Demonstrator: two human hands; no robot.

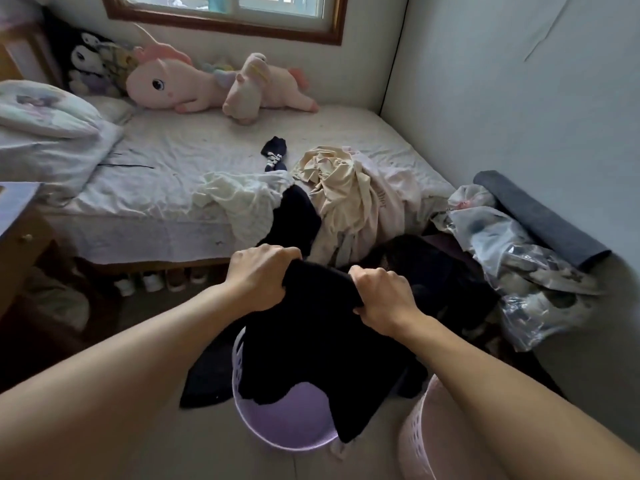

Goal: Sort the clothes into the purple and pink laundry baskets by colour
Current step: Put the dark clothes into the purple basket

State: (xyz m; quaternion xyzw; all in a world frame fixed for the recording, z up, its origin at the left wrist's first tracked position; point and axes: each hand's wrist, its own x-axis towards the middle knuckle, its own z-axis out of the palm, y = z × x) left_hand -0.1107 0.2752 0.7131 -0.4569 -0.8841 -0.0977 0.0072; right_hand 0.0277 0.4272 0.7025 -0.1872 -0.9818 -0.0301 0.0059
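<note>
Both my hands grip the top edge of a black garment (322, 344), my left hand (259, 275) at its left corner and my right hand (384, 296) at its right. The garment hangs down over the purple basket (291, 427), its lower part draped inside. The pink basket (415, 441) stands to the right, partly behind my right forearm. On the bed lie a white garment (242, 199), cream and pale pink clothes (349, 195), another black garment (298, 216) and a dark sock (275, 152).
The bed (173, 161) fills the back, with plush toys (194, 81) and a pillow (45, 112). A dark heap (433, 268), plastic bags (526, 261) and a rolled grey mat (540, 216) crowd the right. A dark cloth (207, 379) lies on the floor left of the purple basket.
</note>
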